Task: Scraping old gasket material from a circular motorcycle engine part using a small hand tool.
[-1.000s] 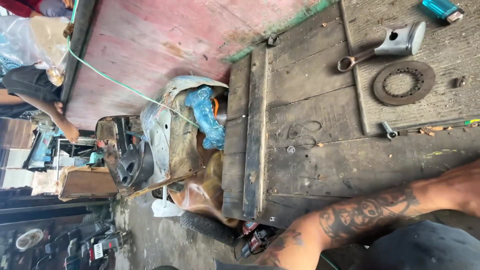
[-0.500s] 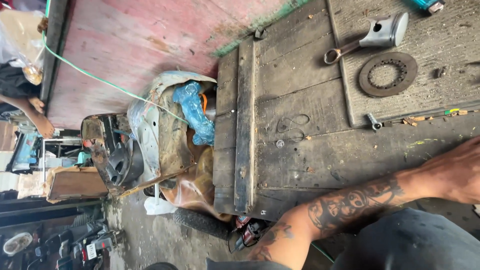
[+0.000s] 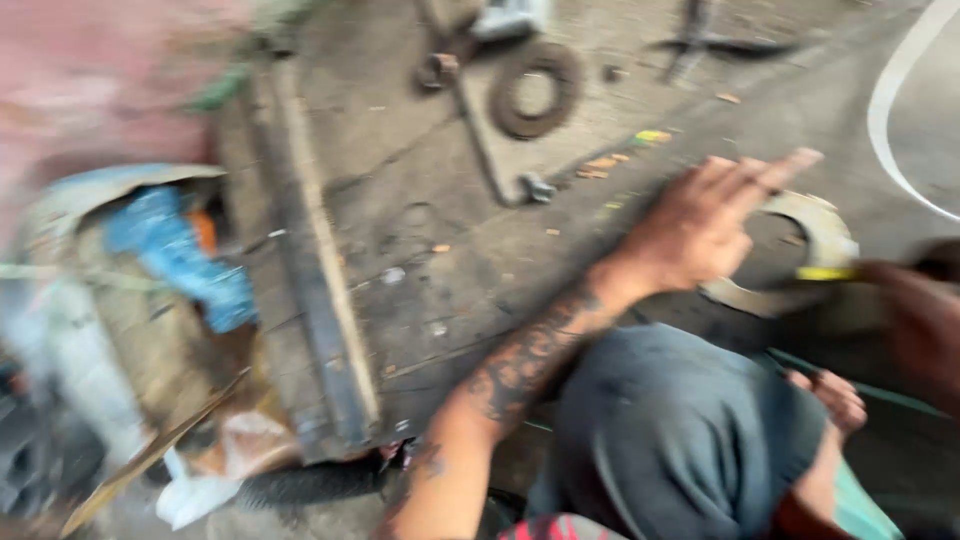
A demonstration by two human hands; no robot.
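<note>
- Weathered wooden planks [image 3: 420, 230] fill the blurred head view, scattered with metal parts.
- Left hand [image 3: 705, 225], on a tattooed forearm, reaches out with fingers spread flat, lying over a pale metal ring [image 3: 815, 250] on the boards.
- Right hand [image 3: 925, 320] enters at the frame's right edge, too blurred to tell its grip; a thin yellow object [image 3: 825, 273] sits between it and the ring.
- Dark toothed disc [image 3: 535, 90] lies well apart near the top, beside a small bolt [image 3: 537, 187].
- Blue plastic bag [image 3: 175, 255] sits among clutter left of the planks.
</note>
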